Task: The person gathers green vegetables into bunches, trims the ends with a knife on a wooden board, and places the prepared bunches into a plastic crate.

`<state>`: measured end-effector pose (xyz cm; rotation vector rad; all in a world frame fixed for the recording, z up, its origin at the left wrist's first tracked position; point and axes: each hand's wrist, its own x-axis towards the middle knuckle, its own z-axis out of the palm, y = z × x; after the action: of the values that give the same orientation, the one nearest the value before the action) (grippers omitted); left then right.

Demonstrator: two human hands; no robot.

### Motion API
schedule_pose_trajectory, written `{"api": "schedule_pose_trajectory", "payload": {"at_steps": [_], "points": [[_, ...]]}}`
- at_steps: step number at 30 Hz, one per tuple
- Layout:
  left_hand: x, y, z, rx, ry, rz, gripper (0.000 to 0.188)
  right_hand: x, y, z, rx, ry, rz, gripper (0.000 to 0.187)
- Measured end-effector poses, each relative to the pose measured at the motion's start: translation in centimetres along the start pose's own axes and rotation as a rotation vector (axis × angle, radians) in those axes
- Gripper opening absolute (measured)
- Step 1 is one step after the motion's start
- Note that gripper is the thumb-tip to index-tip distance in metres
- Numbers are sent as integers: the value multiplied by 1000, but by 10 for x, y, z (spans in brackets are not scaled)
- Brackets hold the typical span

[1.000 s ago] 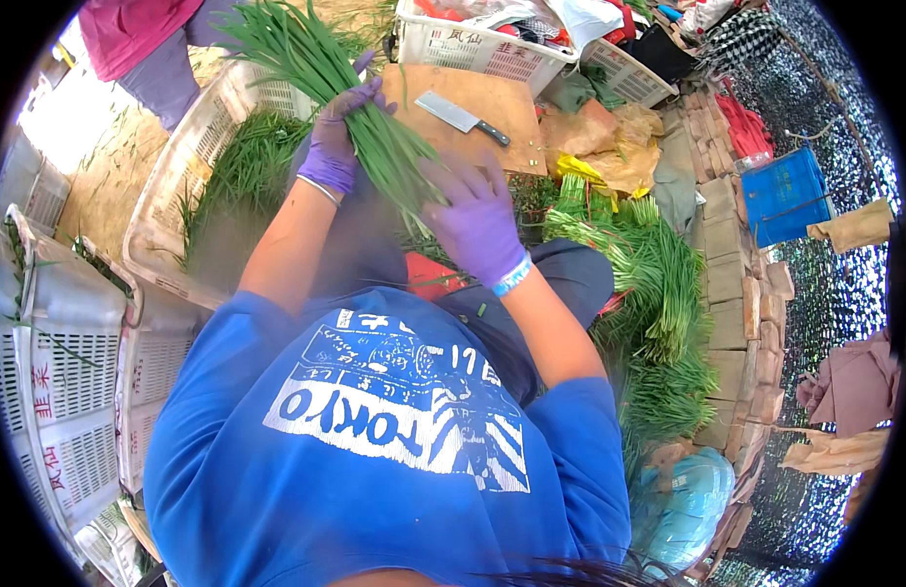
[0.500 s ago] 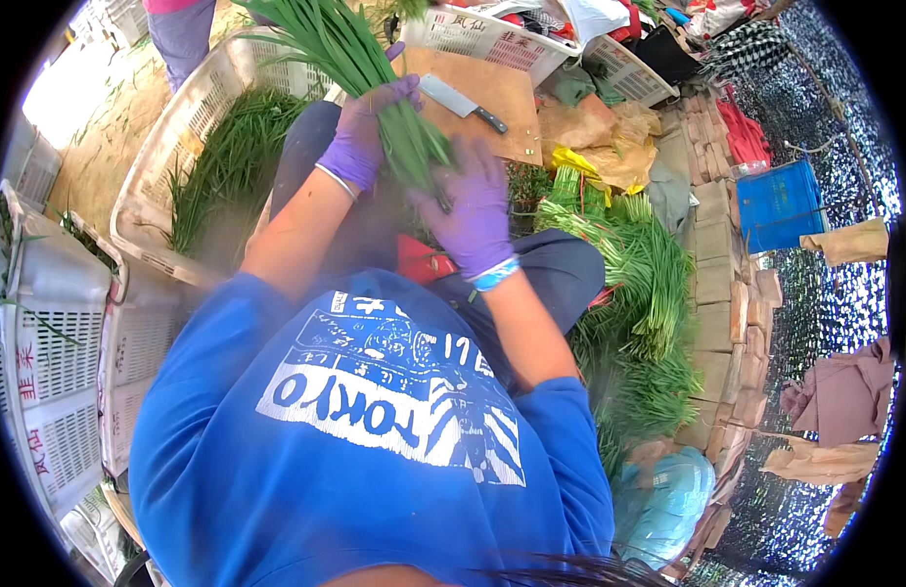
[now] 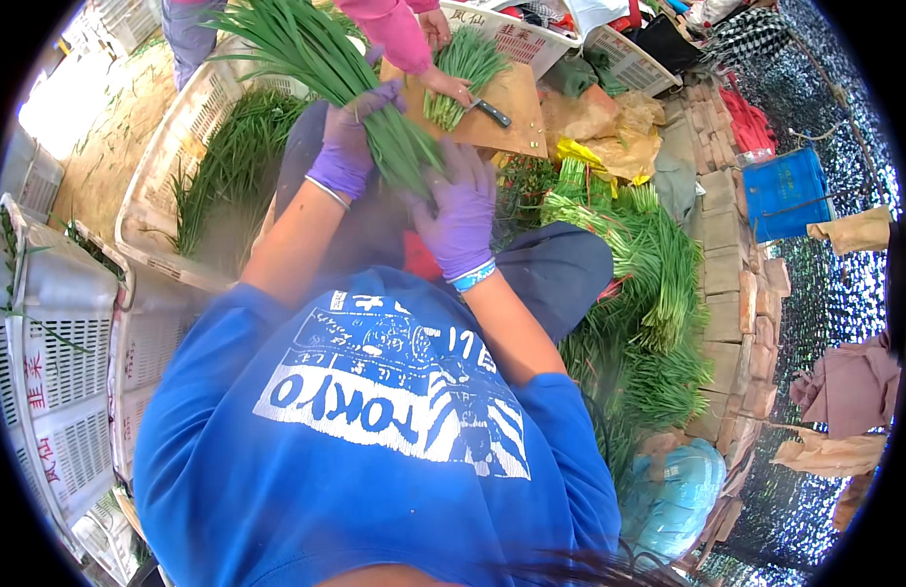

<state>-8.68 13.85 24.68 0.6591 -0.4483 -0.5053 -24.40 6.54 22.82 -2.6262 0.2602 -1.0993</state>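
Observation:
My left hand (image 3: 359, 137), in a purple glove, is closed round a loose bunch of green chives (image 3: 402, 147). The long leaves fan out to the upper left, and the lower ends hang above my lap. My right hand (image 3: 460, 215), also in a purple glove, is beside those lower ends with fingers stretched and thumb apart; whether it touches the stems is hard to tell. Just beyond, a co-worker's pink-sleeved arms (image 3: 389, 29) reach in, hands on a second chive bunch (image 3: 468, 64) over a brown board (image 3: 521, 103). The knife (image 3: 493, 113) shows mainly its black handle; the bunch covers its blade.
A white crate (image 3: 145, 210) of loose chives stands at my left, with more white crates (image 3: 71, 342) behind it. Tied chive bunches (image 3: 668, 284) are piled at my right beside a low brick wall (image 3: 722, 259). A blue container (image 3: 786, 194) is farther right.
The co-worker's arms have come in from the top, and a chive bunch now lies over the knife blade on the board. My hands have shifted slightly, the left one still gripping its bunch.

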Motion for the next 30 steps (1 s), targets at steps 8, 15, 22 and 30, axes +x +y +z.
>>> {"api": "schedule_pose_trajectory", "payload": {"at_steps": [8, 15, 22, 30], "points": [[-6, -2, -2, 115, 32, 28, 57, -17, 3, 12, 627, -58, 245, 22], [-5, -6, -2, 171, 34, 44, 60, -23, 7, 14, 854, -47, 436, 22], [-3, -20, -9, 326, 10, 231, 61, -32, 12, 15, 787, -2, 521, 17], [14, 35, -57, -20, 267, 142, 28, -47, 69, -26, 445, -33, 233, 14]]}}
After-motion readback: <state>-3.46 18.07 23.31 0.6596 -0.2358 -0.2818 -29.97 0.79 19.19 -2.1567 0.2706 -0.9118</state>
